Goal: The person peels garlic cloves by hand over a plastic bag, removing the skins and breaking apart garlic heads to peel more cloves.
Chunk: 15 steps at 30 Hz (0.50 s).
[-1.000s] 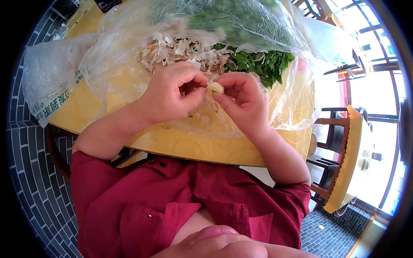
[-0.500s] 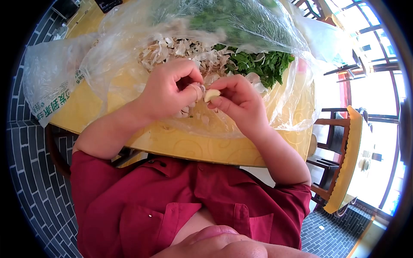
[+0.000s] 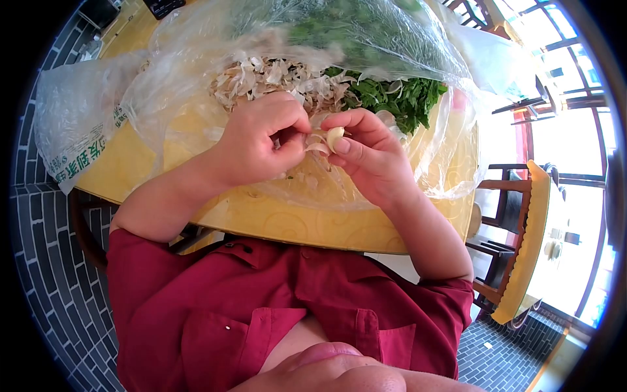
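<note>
Between the thumb and fingers of my right hand [image 3: 371,155] is a pale garlic clove [image 3: 335,138]. My left hand [image 3: 264,138] is closed in a pinch just left of it, gripping a piece of garlic skin [image 3: 317,146] that hangs in the small gap between the hands. Behind my left hand lies a heap of loose garlic skins [image 3: 281,78] on clear plastic. Green leafy herbs [image 3: 398,98] lie right beside that heap, beyond my right hand.
A large clear plastic bag [image 3: 366,39] spreads over more greens at the back. Another bag with green print [image 3: 78,124] hangs over the left edge of the yellow-covered table [image 3: 294,222]. Chairs [image 3: 506,202] and another table [image 3: 539,242] stand to the right.
My hands have drawn slightly apart. The clove has moved right and turned more upright in my right hand, and a strip of skin now shows at my left fingertips.
</note>
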Available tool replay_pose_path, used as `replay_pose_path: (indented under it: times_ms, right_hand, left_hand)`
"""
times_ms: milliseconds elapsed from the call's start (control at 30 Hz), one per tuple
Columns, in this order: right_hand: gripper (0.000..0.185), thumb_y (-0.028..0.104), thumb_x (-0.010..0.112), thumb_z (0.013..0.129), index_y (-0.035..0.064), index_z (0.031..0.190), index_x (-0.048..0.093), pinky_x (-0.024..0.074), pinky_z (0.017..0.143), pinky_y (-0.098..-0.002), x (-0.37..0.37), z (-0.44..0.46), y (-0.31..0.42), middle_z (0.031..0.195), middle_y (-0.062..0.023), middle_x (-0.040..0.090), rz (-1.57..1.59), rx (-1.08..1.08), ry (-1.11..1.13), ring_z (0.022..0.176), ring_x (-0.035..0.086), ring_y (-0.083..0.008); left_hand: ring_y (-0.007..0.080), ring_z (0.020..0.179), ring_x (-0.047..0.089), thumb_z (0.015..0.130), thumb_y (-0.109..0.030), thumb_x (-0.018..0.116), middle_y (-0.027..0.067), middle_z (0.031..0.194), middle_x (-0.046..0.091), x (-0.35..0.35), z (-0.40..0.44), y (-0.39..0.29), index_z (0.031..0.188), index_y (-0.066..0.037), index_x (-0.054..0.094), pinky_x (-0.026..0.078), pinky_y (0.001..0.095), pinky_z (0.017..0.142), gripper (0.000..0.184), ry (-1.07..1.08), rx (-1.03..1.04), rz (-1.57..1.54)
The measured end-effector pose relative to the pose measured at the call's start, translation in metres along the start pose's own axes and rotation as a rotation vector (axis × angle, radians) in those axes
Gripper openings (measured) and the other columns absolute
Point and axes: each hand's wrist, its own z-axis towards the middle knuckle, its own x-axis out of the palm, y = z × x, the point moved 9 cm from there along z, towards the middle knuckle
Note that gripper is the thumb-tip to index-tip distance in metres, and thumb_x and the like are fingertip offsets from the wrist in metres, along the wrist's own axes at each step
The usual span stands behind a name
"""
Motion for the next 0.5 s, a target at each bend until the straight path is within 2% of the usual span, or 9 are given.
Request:
replay_pose_path:
  times_ms: [167,267,367,500]
  right_hand:
    - [0.028,0.002,0.061,0.087,-0.0011,0.114,0.055,0.0442,0.069,-0.0234,0.001,0.0,0.001,0.096,-0.0054,0.059,0.074,0.001,0.006,0.081,0.056,-0.0113]
    - [0.03,0.002,0.061,0.087,-0.0015,0.116,0.054,0.0441,0.069,-0.0232,0.003,0.0,0.001,0.097,-0.0064,0.06,0.112,-0.009,0.081,0.083,0.057,-0.0123]
    - [0.03,0.003,0.059,0.088,-0.0019,0.117,0.053,0.044,0.069,-0.0231,0.006,-0.001,0.002,0.097,-0.0072,0.061,0.097,-0.012,0.083,0.085,0.058,-0.0131]
    - [0.032,0.003,0.056,0.09,-0.0016,0.121,0.051,0.0446,0.068,-0.0238,0.006,-0.001,0.009,0.107,-0.0099,0.06,0.109,-0.061,0.183,0.089,0.06,-0.0151]
  left_hand:
    - [0.0175,0.055,0.05,0.065,0.006,0.059,0.0057,0.066,0.05,-0.004,0.0,-0.003,0.073,-0.004,0.053,0.039,0.0285,0.047,0.014,-0.046,0.034,-0.009]
    - [0.0165,0.054,0.048,0.065,0.007,0.058,0.0053,0.066,0.049,-0.008,0.001,-0.001,0.074,-0.004,0.053,0.038,0.0276,0.046,0.015,-0.057,0.036,-0.028]
    - [0.0144,0.054,0.047,0.066,0.006,0.058,0.0039,0.065,0.049,-0.011,-0.001,0.005,0.074,-0.004,0.054,0.037,0.0268,0.047,0.014,-0.084,-0.02,-0.061]
    - [0.0113,0.054,0.047,0.069,0.005,0.058,0.0028,0.066,0.049,-0.019,-0.002,0.009,0.074,-0.003,0.054,0.038,0.0257,0.048,0.01,-0.115,-0.047,-0.013]
